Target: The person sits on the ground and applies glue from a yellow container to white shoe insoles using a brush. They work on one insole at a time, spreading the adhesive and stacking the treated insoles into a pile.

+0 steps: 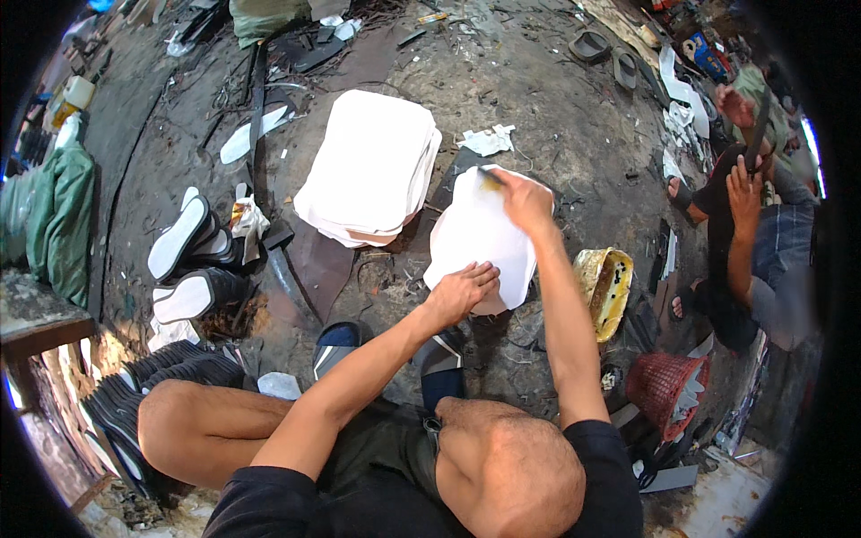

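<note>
A white sheet (480, 229) with rounded corners lies in front of me. My left hand (464, 291) rests on its near part, fingers stretched out and holding nothing. Over its far edge, my right hand (526, 199) is closed on a small dark brush-like tool (491, 178) with a yellow end; its exact kind is blurred. To the left stands a stack of similar white sheets (372, 152). Close to my right forearm is a yellow, glue-stained container (603, 291).
White-faced shoe soles (184, 238) lie at left, above rows of dark soles (161, 386). A hammer (282, 247) lies beside the stack. A red basket (665, 390) is at right, near another person (749, 206) holding a dark strip. Scraps litter the floor.
</note>
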The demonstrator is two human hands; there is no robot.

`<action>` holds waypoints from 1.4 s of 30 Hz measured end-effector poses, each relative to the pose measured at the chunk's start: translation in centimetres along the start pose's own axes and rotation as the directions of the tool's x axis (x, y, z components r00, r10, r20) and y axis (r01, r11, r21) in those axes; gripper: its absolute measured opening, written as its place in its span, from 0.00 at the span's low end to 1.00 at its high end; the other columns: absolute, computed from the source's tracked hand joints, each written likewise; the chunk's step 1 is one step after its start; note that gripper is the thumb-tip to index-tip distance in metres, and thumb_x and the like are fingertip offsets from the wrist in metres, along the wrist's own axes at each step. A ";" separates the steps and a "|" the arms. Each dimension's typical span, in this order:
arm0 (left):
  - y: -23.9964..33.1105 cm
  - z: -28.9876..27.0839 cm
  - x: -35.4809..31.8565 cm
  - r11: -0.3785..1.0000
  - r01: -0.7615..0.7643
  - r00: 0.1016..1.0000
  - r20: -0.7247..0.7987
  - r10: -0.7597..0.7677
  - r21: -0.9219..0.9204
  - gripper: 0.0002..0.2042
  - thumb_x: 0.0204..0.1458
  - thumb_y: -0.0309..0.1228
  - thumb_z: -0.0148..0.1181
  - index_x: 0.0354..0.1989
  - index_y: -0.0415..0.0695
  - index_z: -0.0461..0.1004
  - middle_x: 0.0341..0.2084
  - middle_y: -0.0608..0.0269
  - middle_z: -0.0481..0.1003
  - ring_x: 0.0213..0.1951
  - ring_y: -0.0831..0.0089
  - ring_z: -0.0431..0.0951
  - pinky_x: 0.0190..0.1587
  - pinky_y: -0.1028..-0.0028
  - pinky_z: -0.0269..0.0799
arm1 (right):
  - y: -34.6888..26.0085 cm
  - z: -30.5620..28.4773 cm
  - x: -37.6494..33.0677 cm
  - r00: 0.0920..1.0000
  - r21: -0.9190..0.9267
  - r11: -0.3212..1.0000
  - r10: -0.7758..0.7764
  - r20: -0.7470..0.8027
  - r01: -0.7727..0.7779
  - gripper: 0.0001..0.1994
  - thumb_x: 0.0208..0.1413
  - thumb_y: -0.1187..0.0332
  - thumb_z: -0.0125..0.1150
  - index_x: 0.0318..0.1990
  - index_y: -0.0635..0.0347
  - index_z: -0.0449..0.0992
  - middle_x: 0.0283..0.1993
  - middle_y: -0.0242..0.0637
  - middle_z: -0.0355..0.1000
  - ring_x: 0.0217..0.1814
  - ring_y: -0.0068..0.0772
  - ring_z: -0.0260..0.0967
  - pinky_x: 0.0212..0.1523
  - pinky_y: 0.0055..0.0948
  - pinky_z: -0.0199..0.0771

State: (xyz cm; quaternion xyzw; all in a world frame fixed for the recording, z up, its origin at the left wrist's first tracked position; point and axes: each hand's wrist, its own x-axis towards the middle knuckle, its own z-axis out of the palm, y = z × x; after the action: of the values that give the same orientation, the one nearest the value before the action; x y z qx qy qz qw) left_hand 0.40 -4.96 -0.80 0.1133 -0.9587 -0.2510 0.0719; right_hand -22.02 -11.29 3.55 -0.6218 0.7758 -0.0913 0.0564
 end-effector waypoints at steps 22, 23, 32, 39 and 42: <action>1.8 1.0 -2.0 0.953 0.237 0.967 0.138 -0.214 -0.186 0.28 0.46 0.22 0.56 0.61 0.39 0.68 0.65 0.55 0.65 0.69 0.59 0.62 0.71 0.61 0.57 | -7.6 2.1 -3.4 0.802 0.499 0.792 -0.530 0.275 0.352 0.20 0.52 0.59 0.65 0.55 0.30 0.79 0.47 0.31 0.81 0.48 0.37 0.79 0.47 0.37 0.79; 1.6 0.8 -1.7 0.972 0.181 0.983 0.072 -0.172 -0.148 0.29 0.45 0.22 0.57 0.61 0.39 0.68 0.65 0.55 0.65 0.69 0.59 0.62 0.71 0.61 0.57 | -6.3 1.7 -3.1 0.876 0.522 0.797 -0.450 0.175 0.305 0.20 0.52 0.60 0.65 0.55 0.30 0.79 0.48 0.31 0.81 0.47 0.37 0.79 0.47 0.37 0.79; 1.5 -0.3 -0.4 0.996 0.081 0.990 -0.112 -0.085 -0.041 0.32 0.38 0.22 0.62 0.59 0.39 0.69 0.63 0.54 0.67 0.67 0.60 0.63 0.70 0.61 0.58 | -3.4 0.5 -2.9 0.975 0.122 0.972 -0.210 0.077 0.200 0.14 0.61 0.62 0.55 0.53 0.35 0.78 0.38 0.38 0.81 0.37 0.46 0.80 0.34 0.46 0.79; 8.0 6.1 -4.5 0.976 0.041 0.998 -0.045 -0.052 -0.213 0.16 0.49 0.29 0.55 0.47 0.40 0.76 0.46 0.51 0.75 0.51 0.60 0.76 0.54 0.61 0.72 | -9.0 2.0 -13.9 0.901 0.160 0.887 -0.433 -0.040 0.433 0.13 0.60 0.67 0.54 0.50 0.48 0.79 0.41 0.37 0.79 0.38 0.40 0.80 0.35 0.37 0.79; 8.9 9.5 -5.6 0.952 0.033 0.978 -0.186 -0.093 -0.303 0.13 0.49 0.28 0.55 0.41 0.39 0.79 0.43 0.51 0.78 0.48 0.58 0.78 0.53 0.58 0.73 | -11.0 2.1 -17.0 0.874 0.121 0.871 -0.484 0.041 0.476 0.14 0.60 0.66 0.60 0.53 0.52 0.78 0.44 0.39 0.80 0.43 0.38 0.80 0.42 0.35 0.80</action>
State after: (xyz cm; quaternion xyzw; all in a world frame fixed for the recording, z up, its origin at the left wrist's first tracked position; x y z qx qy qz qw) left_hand 2.29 8.42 -5.07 0.1565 -0.8937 -0.3824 0.1750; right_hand -7.37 2.79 3.37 -0.7938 0.5886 -0.1220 0.0924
